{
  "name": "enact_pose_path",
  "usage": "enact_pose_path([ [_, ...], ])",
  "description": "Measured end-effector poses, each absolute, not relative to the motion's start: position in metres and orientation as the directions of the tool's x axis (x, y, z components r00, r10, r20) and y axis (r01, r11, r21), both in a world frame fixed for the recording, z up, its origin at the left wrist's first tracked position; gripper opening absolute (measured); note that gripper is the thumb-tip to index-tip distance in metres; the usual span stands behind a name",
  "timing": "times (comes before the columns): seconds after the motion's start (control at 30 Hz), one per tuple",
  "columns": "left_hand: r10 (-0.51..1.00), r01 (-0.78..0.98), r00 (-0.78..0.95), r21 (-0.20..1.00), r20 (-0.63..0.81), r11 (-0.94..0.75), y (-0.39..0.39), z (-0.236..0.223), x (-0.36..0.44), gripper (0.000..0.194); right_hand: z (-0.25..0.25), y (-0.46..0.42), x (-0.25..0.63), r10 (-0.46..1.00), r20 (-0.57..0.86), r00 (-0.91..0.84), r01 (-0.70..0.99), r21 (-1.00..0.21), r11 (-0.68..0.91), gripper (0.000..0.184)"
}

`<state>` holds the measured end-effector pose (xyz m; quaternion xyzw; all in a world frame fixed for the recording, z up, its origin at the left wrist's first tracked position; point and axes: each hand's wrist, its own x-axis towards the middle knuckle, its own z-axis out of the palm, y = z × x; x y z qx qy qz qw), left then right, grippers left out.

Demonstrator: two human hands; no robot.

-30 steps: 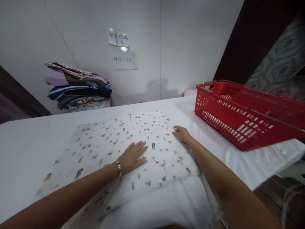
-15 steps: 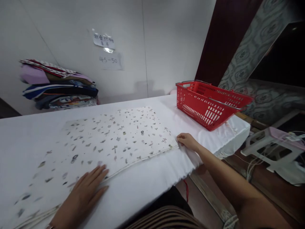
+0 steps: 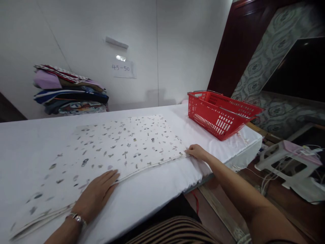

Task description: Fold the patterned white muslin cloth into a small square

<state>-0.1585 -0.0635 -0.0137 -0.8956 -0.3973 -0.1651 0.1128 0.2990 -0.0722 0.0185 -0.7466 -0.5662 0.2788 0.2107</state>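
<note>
A folded white cloth (image 3: 122, 145) printed with small dark motifs lies flat on a white-covered table (image 3: 157, 189). My left hand (image 3: 98, 193) rests palm down on the cloth's near edge, fingers stretched out flat; a bracelet sits on that wrist. My right hand (image 3: 196, 151) is at the cloth's near right corner, fingers curled and pinching the corner's edge.
A red plastic basket (image 3: 220, 113) with metal handles stands at the table's right end. A stack of folded colourful fabrics (image 3: 68, 91) sits at the back left against the wall. Paper labels hang on the wall. A white stool (image 3: 286, 159) and cables are on the floor to the right.
My left hand slid from the cloth's middle to its near edge. My right hand moved down the right side to the near corner. The view swung rightward.
</note>
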Motion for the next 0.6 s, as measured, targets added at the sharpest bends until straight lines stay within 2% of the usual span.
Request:
enact_pose_path([
  [0.43,0.690,0.743,0.607,0.026,0.395,-0.669,-0.060,-0.021,-0.165,0.042,0.027,-0.060,0.292,0.929,-0.298,0.222,0.779,-0.518,-0.352,0.023],
  [0.6,0.701,0.739,0.598,0.071,0.387,-0.670,-0.061,-0.021,-0.167,0.043,0.037,-0.058,0.290,0.914,-0.332,0.233,0.751,-0.536,-0.386,0.022],
])
